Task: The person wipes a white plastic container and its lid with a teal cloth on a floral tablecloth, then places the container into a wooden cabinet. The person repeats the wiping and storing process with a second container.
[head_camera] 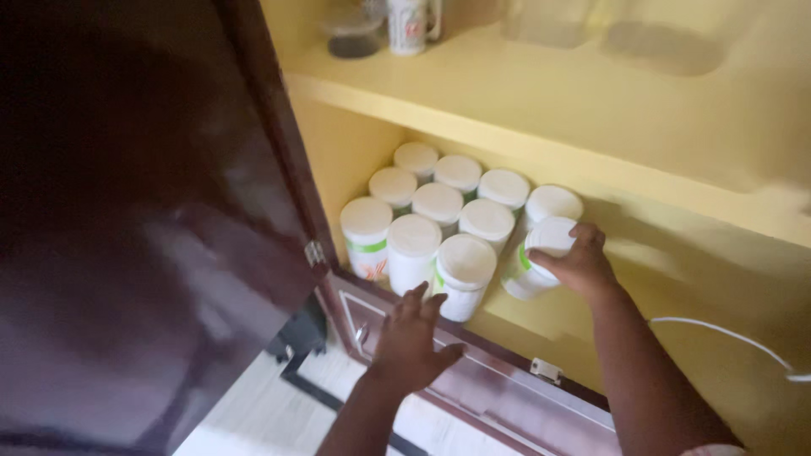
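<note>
Dark maroon glossy cabinet door (144, 228) swung open, left hand (411, 339) spread empty, bracing on dark lower cabinet edge (507, 397), right hand (581, 263) clamped round tilted white plastic canister (539, 253) beside the upright white-lidded canister cluster (439, 224) on yellow shelf (676, 295).

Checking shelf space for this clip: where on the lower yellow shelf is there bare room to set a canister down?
Bare yellow lower shelf lies right of the right hand, which grips a tilted white lidded plastic canister. The shelf's left half is crowded with white-lidded canisters, packed touching. The left hand hovers at the front edge by the front canister.
</note>
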